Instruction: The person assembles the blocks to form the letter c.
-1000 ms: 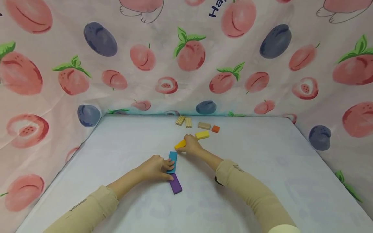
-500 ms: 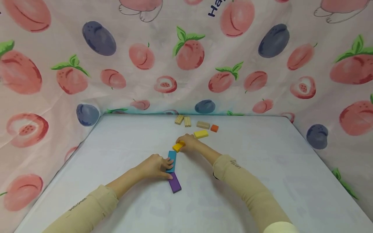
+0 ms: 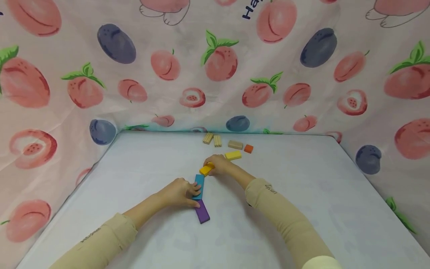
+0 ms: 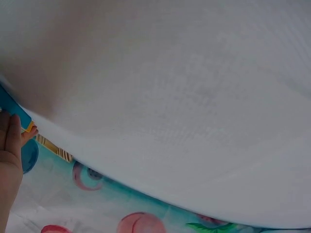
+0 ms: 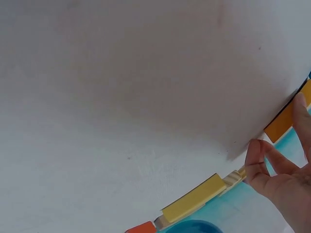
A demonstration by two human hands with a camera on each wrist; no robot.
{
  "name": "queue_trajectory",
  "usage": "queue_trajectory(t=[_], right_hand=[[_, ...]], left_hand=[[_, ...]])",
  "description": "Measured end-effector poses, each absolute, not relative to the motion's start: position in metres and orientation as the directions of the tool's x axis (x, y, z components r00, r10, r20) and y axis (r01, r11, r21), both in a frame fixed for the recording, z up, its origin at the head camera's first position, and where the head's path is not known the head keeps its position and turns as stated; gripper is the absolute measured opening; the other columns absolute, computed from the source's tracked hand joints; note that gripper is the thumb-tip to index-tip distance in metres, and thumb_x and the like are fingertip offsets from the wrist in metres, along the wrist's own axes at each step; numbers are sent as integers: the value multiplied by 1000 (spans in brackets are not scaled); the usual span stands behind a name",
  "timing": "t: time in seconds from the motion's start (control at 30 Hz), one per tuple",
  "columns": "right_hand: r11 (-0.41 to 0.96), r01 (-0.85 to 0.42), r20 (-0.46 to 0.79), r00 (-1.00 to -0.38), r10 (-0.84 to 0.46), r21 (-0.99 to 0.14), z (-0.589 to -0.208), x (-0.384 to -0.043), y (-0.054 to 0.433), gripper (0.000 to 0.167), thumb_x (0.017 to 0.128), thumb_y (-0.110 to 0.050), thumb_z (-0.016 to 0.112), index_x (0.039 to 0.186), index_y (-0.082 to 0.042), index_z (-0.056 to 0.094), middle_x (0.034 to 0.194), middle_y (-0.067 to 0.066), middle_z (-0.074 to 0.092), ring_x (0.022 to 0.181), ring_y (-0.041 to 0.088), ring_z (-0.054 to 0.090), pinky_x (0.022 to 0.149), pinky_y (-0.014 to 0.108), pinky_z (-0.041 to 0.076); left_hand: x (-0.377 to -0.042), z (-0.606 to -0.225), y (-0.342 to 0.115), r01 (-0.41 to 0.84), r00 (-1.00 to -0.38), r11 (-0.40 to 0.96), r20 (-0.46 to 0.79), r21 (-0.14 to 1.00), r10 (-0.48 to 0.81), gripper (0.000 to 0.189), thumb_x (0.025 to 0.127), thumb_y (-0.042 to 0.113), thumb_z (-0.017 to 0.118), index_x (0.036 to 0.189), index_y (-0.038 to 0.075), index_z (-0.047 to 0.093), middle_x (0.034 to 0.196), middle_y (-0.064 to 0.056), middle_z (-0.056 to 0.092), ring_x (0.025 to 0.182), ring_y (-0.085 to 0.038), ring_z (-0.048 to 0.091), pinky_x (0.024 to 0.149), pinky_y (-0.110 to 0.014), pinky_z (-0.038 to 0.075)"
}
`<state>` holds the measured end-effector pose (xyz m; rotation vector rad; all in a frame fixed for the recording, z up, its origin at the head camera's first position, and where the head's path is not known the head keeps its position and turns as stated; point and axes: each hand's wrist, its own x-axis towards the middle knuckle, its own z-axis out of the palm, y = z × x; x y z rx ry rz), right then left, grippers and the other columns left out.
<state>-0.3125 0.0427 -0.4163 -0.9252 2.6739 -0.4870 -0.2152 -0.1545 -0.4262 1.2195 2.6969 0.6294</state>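
Our right grip (image 3: pixel 217 164) pinched the amber block (image 3: pixel 206 170), left grip (image 3: pixel 178 192) loose on the blue block (image 3: pixel 199 180), alignment seemingly underway, release next.

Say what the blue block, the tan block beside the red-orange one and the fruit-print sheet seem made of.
Blue block: probably painted wood, fairly matte; its colour is even, but no grain shows. Tan block: likely bare wood, judging by its pale brown colour. Fruit-print sheet: dull fabric or thin plastic; soft creases suit either.
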Motion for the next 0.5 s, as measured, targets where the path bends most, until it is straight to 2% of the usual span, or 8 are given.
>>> queue_trajectory(t=[0.2,0.5], right_hand=[[756,-521,-144,-778,-612,-397,-414,-312,41,28,83,-10,71,110,-9,66,122,11,64,116,29,54,104,49,34],[745,-563,-128,-761,-636,-358,-418,-311,39,30,82,-12,72,110,-8,64,122,11,64,112,28,56,99,48,35]], left_hand=[[-216,-424,-154,682,-676,593,58,428,735,46,77,40,75,107,5,70,111,-10,67,112,-27,60,96,-39,49],[-215,-424,-153,664,-685,605,33,439,728,46,77,40,75,107,5,70,112,-9,67,113,-26,60,96,-39,49]])
